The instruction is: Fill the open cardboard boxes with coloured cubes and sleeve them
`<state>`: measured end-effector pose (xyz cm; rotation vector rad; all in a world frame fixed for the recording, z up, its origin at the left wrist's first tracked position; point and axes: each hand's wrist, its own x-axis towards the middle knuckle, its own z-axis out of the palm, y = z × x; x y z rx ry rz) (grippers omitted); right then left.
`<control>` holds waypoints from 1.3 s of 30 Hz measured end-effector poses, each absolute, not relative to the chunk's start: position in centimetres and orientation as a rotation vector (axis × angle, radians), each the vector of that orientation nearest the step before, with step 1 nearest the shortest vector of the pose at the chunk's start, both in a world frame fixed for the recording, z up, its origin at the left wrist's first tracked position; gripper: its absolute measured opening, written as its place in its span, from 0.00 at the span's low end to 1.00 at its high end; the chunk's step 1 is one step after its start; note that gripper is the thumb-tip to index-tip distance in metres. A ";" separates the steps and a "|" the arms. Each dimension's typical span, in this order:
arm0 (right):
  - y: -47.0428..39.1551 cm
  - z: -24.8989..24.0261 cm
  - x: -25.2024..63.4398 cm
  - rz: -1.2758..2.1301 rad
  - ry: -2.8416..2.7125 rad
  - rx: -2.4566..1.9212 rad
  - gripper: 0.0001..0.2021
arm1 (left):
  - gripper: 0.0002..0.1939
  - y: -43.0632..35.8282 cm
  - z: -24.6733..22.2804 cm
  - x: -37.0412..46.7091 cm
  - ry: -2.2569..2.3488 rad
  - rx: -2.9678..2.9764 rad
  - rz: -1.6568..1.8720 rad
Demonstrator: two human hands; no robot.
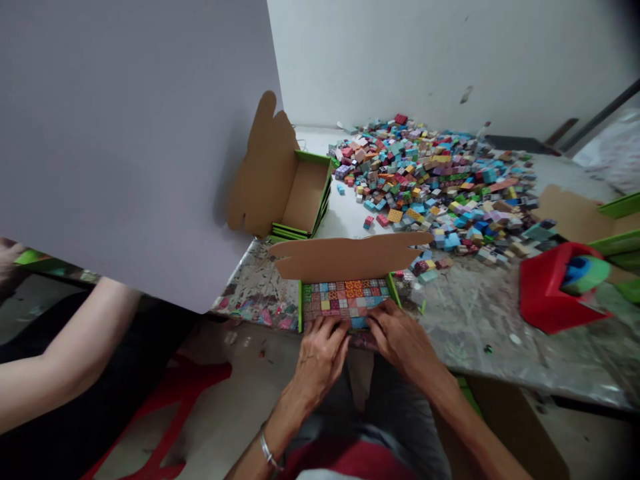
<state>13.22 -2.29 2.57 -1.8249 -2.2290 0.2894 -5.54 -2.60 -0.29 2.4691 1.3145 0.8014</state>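
Observation:
A shallow cardboard box (299, 308) with green edges lies at the table's front, its scalloped brown lid (350, 257) raised at the back. Small patterned blocks (345, 293) in many colours fill it in close rows. My left hand (324, 348) bends its fingers over the box's front edge, left of the middle. At the front right corner, my right hand (403, 337) has its fingers curled over the edge, tips by a blue block (359, 323). The undersides of both hands are hidden. A bracelet circles my left wrist.
A large heap of loose blocks (425, 173) covers the table's back. Stacked open boxes (307, 193) stand behind left, beside a grey panel (135, 147). At right are a red container (545, 287) and more boxes (615, 227). Another person's arm (95, 333) shows left, above a red stool (185, 387).

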 end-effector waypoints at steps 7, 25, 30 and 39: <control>-2.5 2.9 15.2 0.259 -2.059 -1.885 0.08 | 0.14 -2.5 0.6 -4.6 1.258 2.432 0.743; 2.6 -2.0 25.6 -0.072 -1.709 -2.151 0.18 | 0.19 -1.0 0.2 -2.1 0.871 2.564 0.618; -0.8 1.0 24.7 0.294 -1.737 -2.194 0.17 | 0.18 -0.9 0.2 -2.1 0.864 2.536 0.601; -3.0 2.9 17.5 0.251 -2.007 -1.699 0.13 | 0.17 -0.9 0.1 -2.0 0.863 2.533 0.657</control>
